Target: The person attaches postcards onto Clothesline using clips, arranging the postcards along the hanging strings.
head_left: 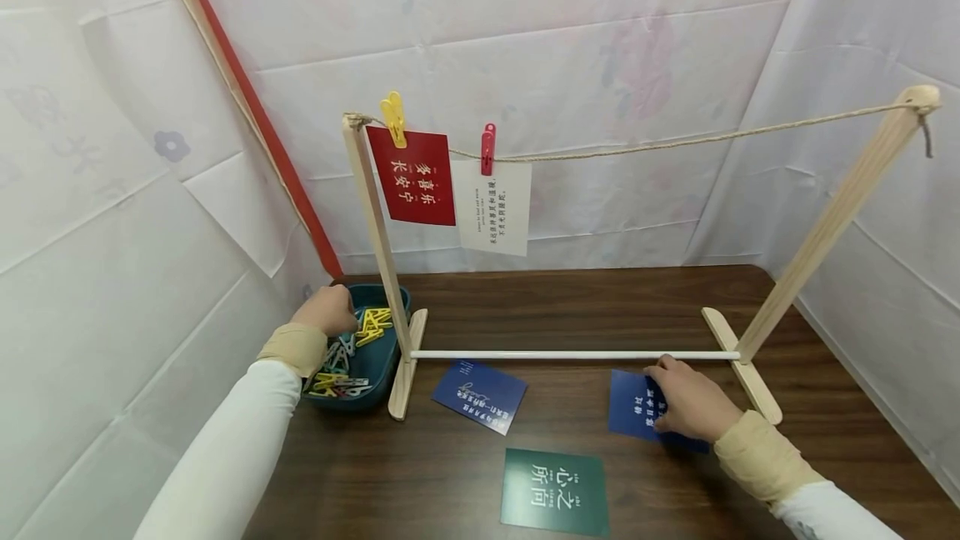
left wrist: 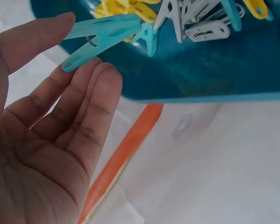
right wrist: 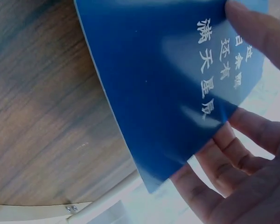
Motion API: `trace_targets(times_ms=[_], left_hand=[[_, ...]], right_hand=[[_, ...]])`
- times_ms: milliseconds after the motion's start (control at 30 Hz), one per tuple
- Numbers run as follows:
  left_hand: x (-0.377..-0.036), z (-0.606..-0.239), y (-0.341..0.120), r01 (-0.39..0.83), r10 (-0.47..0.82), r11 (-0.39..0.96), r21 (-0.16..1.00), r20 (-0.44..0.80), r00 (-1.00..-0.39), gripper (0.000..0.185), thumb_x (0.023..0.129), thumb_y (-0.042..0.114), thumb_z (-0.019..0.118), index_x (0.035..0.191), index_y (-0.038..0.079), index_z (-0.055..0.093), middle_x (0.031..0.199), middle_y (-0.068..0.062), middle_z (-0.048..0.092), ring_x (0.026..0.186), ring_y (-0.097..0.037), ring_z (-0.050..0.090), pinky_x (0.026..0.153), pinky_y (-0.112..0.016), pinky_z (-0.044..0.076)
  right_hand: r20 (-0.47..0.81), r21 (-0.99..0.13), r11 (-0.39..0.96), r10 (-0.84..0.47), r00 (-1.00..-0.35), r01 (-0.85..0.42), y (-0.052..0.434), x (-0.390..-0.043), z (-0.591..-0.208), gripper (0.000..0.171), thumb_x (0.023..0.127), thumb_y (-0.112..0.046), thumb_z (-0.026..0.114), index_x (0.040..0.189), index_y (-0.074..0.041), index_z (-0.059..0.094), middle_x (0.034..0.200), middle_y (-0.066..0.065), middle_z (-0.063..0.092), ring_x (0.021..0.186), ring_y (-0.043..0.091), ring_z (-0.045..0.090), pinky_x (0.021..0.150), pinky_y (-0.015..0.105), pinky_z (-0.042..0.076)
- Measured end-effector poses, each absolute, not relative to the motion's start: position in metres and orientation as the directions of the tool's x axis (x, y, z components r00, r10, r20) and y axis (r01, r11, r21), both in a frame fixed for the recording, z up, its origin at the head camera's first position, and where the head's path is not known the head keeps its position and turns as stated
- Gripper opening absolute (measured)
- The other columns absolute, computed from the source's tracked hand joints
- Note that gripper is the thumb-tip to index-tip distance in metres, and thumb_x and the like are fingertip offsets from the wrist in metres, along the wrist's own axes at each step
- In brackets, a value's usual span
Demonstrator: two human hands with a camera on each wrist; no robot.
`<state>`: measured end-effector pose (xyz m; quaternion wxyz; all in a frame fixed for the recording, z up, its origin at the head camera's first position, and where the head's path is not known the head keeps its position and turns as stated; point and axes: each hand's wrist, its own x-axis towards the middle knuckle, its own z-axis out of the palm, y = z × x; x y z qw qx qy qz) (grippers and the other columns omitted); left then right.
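Observation:
Between thumb and fingers, my left hand [head_left: 328, 312] pinches a light teal clothespin [left wrist: 100, 37] by its two handles. It is over a dark teal basket [head_left: 387, 357] of yellow, white and teal clothespins; in the left wrist view, the pin's tip overlaps others there. My right hand [head_left: 693, 400] grips a dark blue card [right wrist: 135, 79] with white writing, thumb on its face and fingers along and under its edge. Another blue card [head_left: 480, 395] and a green card [head_left: 555, 492] lie on the table.
A wooden stand [head_left: 384, 248] carries a twine line [head_left: 637, 151]. On it hang a red card [head_left: 416, 194] under a yellow clothespin [head_left: 393, 119] and a white card [head_left: 491, 215] under a pink clothespin [head_left: 488, 148]. A white rod [head_left: 570, 355] joins the stand's feet.

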<state>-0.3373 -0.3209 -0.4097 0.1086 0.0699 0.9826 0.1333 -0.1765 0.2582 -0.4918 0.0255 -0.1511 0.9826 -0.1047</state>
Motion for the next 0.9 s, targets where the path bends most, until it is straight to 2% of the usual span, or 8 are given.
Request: trace_targets(times_ms=[133,300,400,600,767,900], left_hand=[[-0.337,-0.402,-0.325,0.121,0.168,0.954,0.273,-0.158,-0.973,0.013,0.088,0.010,0.074,0.080,0.001,0.076,0.064,-0.002,0.060,0.059,-0.018,0.054,0.055,-0.033,0.049],[-0.332,-0.391,-0.322,0.115,0.151,0.950,0.291,-0.104,-0.983,0.026,0.092,0.018,0.079,0.101,-0.007,0.077,0.090,-0.019,0.076,0.077,-0.029,0.071,0.075,-0.050,0.064],[-0.327,-0.386,-0.321,0.118,0.145,0.944,0.308,-0.067,-0.987,0.034,0.093,0.021,0.081,0.109,-0.009,0.076,0.097,-0.022,0.078,0.081,-0.030,0.072,0.081,-0.053,0.065],[-0.318,-0.376,-0.321,0.151,0.164,0.934,0.325,-0.015,-0.986,0.040,0.095,0.024,0.081,0.114,-0.010,0.075,0.102,-0.025,0.078,0.083,-0.029,0.072,0.082,-0.053,0.064],[-0.310,-0.366,-0.319,0.145,0.156,0.919,0.367,-0.001,-0.988,0.044,0.096,0.024,0.081,0.121,-0.011,0.074,0.113,-0.029,0.076,0.091,-0.035,0.073,0.088,-0.057,0.064],[-0.305,-0.360,-0.320,0.138,0.143,0.910,0.390,0.015,-0.990,0.042,0.097,0.024,0.080,0.121,-0.010,0.073,0.114,-0.029,0.075,0.093,-0.036,0.073,0.088,-0.057,0.064]], right_hand=[[0.019,-0.211,0.929,-0.307,-0.952,-0.304,0.258,-0.176,-0.489,0.068,0.067,-0.016,0.103,0.123,0.002,0.071,0.109,0.013,0.067,0.093,0.026,0.068,0.080,0.050,0.060],[0.015,-0.243,0.923,-0.305,-0.952,-0.300,0.257,-0.175,-0.483,0.058,0.068,-0.012,0.102,0.116,-0.005,0.069,0.105,0.008,0.072,0.091,0.021,0.069,0.077,0.048,0.059],[-0.004,-0.259,0.923,-0.295,-0.956,-0.284,0.257,-0.174,-0.480,0.053,0.071,-0.012,0.101,0.114,-0.008,0.069,0.101,0.006,0.074,0.088,0.019,0.069,0.072,0.045,0.058],[0.001,-0.251,0.925,-0.293,-0.956,-0.284,0.255,-0.173,-0.474,0.042,0.076,-0.015,0.098,0.105,-0.013,0.067,0.087,0.000,0.071,0.073,0.013,0.062,0.061,0.039,0.052],[0.011,-0.241,0.926,-0.296,-0.955,-0.290,0.253,-0.170,-0.470,0.039,0.077,-0.016,0.098,0.100,-0.015,0.066,0.082,-0.002,0.069,0.070,0.011,0.060,0.059,0.038,0.050],[-0.004,-0.254,0.924,-0.297,-0.955,-0.286,0.252,-0.168,-0.468,0.033,0.080,-0.015,0.095,0.098,-0.016,0.068,0.082,-0.003,0.070,0.071,0.010,0.061,0.060,0.038,0.052]])
